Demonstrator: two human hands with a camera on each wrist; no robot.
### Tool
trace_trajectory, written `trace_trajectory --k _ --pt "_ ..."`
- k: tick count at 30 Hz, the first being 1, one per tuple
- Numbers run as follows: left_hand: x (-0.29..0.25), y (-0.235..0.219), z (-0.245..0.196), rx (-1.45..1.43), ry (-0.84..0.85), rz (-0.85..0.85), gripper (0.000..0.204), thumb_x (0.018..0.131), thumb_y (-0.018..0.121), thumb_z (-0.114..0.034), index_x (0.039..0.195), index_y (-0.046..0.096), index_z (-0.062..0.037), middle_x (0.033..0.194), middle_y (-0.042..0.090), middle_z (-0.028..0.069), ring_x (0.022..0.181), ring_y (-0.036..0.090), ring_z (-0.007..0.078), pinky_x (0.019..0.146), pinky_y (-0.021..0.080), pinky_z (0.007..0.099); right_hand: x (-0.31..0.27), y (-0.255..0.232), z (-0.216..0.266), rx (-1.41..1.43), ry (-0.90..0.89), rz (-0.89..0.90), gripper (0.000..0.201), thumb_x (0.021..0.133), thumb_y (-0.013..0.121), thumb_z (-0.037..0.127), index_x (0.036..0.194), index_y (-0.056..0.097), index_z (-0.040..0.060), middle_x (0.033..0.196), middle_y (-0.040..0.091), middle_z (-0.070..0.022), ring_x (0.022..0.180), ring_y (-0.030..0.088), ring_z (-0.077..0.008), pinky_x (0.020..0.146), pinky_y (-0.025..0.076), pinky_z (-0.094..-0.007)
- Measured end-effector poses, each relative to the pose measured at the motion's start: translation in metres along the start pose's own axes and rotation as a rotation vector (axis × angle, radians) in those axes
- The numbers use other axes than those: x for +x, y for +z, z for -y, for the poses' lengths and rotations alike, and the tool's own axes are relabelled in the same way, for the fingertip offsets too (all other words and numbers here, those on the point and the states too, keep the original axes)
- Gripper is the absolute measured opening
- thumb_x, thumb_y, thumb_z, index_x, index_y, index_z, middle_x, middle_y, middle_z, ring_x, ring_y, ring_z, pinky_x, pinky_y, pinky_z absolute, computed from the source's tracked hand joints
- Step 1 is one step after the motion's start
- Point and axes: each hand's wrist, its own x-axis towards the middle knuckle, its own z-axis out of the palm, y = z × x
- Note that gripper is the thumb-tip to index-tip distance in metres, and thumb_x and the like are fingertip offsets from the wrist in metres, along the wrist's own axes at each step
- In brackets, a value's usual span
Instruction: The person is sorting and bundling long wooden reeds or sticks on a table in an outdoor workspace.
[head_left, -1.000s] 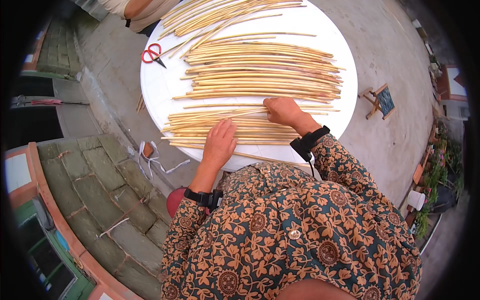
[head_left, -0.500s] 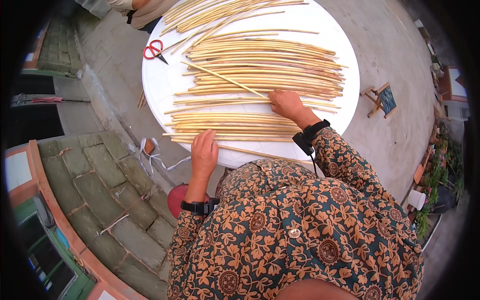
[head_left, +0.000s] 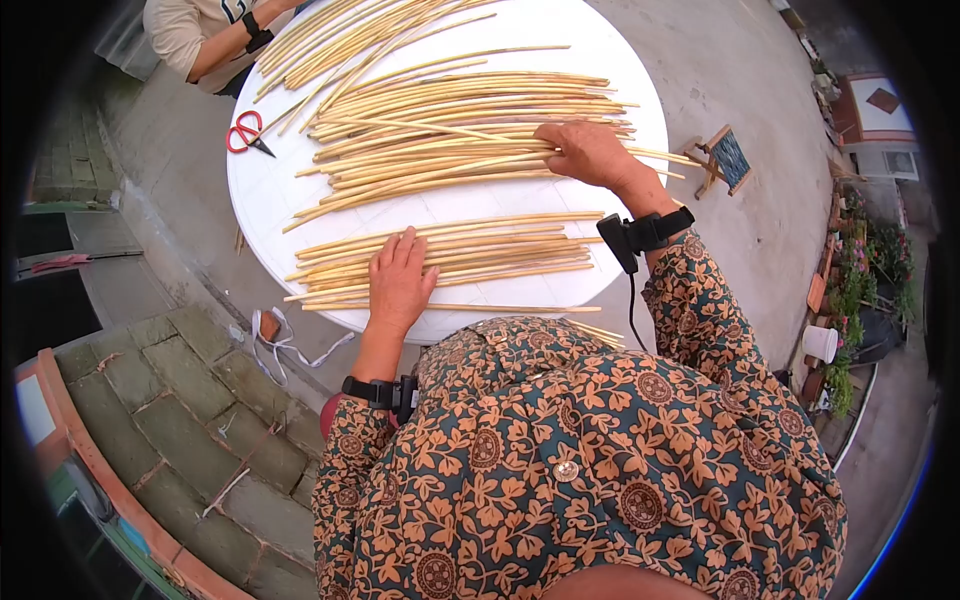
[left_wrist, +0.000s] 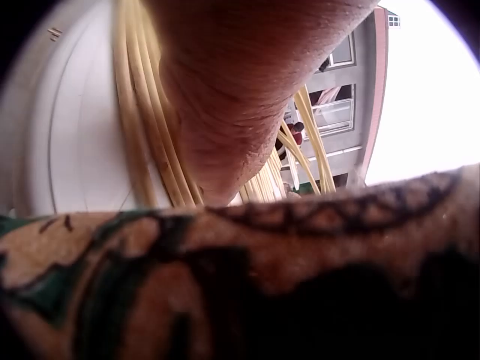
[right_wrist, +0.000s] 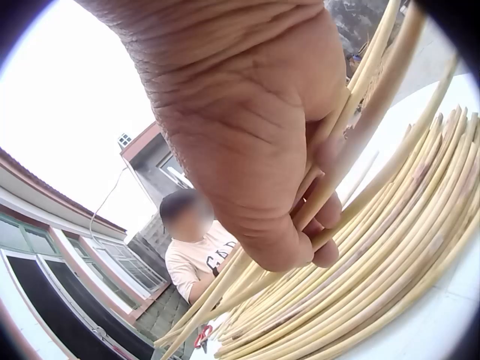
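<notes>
My right hand (head_left: 597, 157) grips a few pale yellow sticks (right_wrist: 381, 94), fingers and thumb curled round them, over the middle pile of sticks (head_left: 420, 180). The held sticks slant across that pile, their right ends passing beyond the hand. Nearer my body, my left hand (head_left: 400, 280) lies with its fingers fairly straight on the left part of a smaller pile of sticks (head_left: 500, 255). In the left wrist view, sticks (left_wrist: 146, 105) run beside this hand, and its fingertips are hidden.
All the piles lie on a round white table (head_left: 380, 213). A third pile (head_left: 330, 45) is at the far edge, near another person (head_left: 205, 40). Red-handled scissors (head_left: 247, 133) lie at the left. A folding stool (head_left: 727, 160) stands right of the table.
My right hand has lifted sticks from the near pile and carried them away from my body onto the middle pile. The left hand drew back slightly, then returned onto the near sticks.
</notes>
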Motion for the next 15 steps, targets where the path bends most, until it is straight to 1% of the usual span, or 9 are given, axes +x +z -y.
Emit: trace_trajectory --k 3,4,7,8,10,13,15 --pt "-0.002 0.006 0.003 -0.012 0.010 0.003 0.051 0.083 0.064 -0.031 0.126 0.052 -0.0085 0.142 0.040 0.0101 0.130 0.035 0.0313 0.106 0.025 0.0471 -0.008 -0.004 -0.010 0.063 -0.012 -0.120 0.024 0.079 0.059 0.014 0.101 0.062 0.0068 0.085 0.066 -0.0156 0.080 0.062 -0.0327 0.071 0.049 -0.0427" --pt "-0.003 0.006 0.003 -0.019 0.011 0.003 0.050 0.083 0.064 -0.031 0.126 0.052 -0.0081 0.142 0.040 0.0106 0.131 0.035 0.0317 0.107 0.025 0.0474 -0.011 -0.005 -0.009 0.076 0.018 -0.102 0.023 0.081 0.061 0.017 0.102 0.062 0.0072 0.086 0.065 -0.0148 0.080 0.062 -0.0337 0.071 0.049 -0.0426" --pt "-0.007 0.006 -0.002 -0.060 -0.006 0.025 0.048 0.083 0.064 -0.031 0.123 0.053 -0.0071 0.142 0.039 0.0120 0.132 0.033 0.0323 0.108 0.023 0.0484 -0.020 0.004 -0.018 0.117 -0.054 -0.202 0.024 0.084 0.060 0.024 0.103 0.062 0.0090 0.091 0.065 -0.0152 0.086 0.061 -0.0350 0.074 0.048 -0.0440" --pt "-0.008 0.005 -0.004 -0.077 -0.015 0.036 0.047 0.083 0.064 -0.031 0.122 0.053 -0.0067 0.142 0.039 0.0125 0.133 0.032 0.0325 0.109 0.022 0.0487 -0.023 0.005 -0.022 0.127 -0.051 -0.197 0.024 0.085 0.060 0.024 0.104 0.062 0.0088 0.091 0.065 -0.0153 0.086 0.061 -0.0350 0.074 0.048 -0.0439" --pt "-0.008 0.007 -0.007 -0.087 0.007 -0.019 0.045 0.083 0.064 -0.028 0.121 0.054 -0.0062 0.142 0.040 0.0131 0.132 0.033 0.0324 0.108 0.023 0.0491 -0.029 0.003 -0.026 0.149 -0.046 -0.186 0.025 0.086 0.059 0.025 0.105 0.062 0.0084 0.093 0.065 -0.0154 0.087 0.061 -0.0352 0.075 0.049 -0.0436" --pt "-0.013 0.002 -0.007 -0.091 0.027 -0.083 0.042 0.082 0.064 -0.022 0.119 0.054 -0.0060 0.139 0.042 0.0135 0.131 0.035 0.0327 0.107 0.026 0.0486 -0.038 0.002 -0.022 0.229 0.083 -0.034 0.027 0.087 0.059 0.026 0.106 0.061 0.0080 0.093 0.065 -0.0154 0.087 0.061 -0.0353 0.075 0.048 -0.0438" --pt "-0.019 -0.007 -0.004 -0.105 0.023 -0.109 0.039 0.081 0.064 -0.017 0.118 0.055 -0.0060 0.136 0.045 0.0137 0.129 0.038 0.0332 0.105 0.029 0.0474 -0.039 0.021 -0.018 0.291 0.033 -0.077 0.026 0.088 0.060 0.027 0.105 0.060 0.0079 0.090 0.066 -0.0147 0.085 0.062 -0.0354 0.073 0.049 -0.0434"
